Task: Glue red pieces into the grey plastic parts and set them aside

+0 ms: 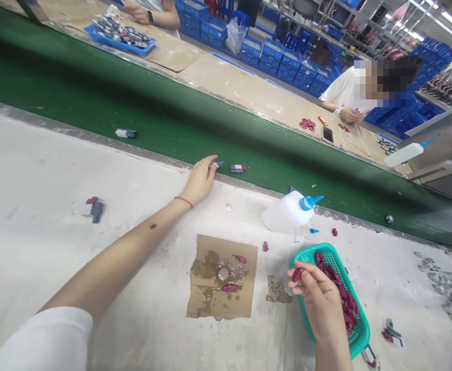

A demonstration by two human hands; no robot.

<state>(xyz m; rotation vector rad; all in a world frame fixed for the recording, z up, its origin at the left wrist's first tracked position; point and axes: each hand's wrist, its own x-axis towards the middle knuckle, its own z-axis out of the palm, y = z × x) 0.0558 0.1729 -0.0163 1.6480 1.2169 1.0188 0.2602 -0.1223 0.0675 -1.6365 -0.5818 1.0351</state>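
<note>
My left hand (200,180) reaches to the near edge of the green conveyor belt (164,118), its fingers closed on a small grey-and-white part (217,164). Just right of it on the belt lies a similar part with a dark red end (237,168). My right hand (322,296) pinches a small dark red piece (297,274) above the left rim of a green plastic basket (359,330). Many such dark red pieces (347,304) fill the basket. Left of it, a cardboard sheet (245,304) carries wet glue, a round cap (223,274) and two dark red pieces.
A white squeeze bottle (283,212) with a blue nozzle stands by the belt. Grey-and-white parts (94,209) lie on the table at left and right, with a grey pile (448,293) far right. Across the belt, two people work near a blue tray (144,47).
</note>
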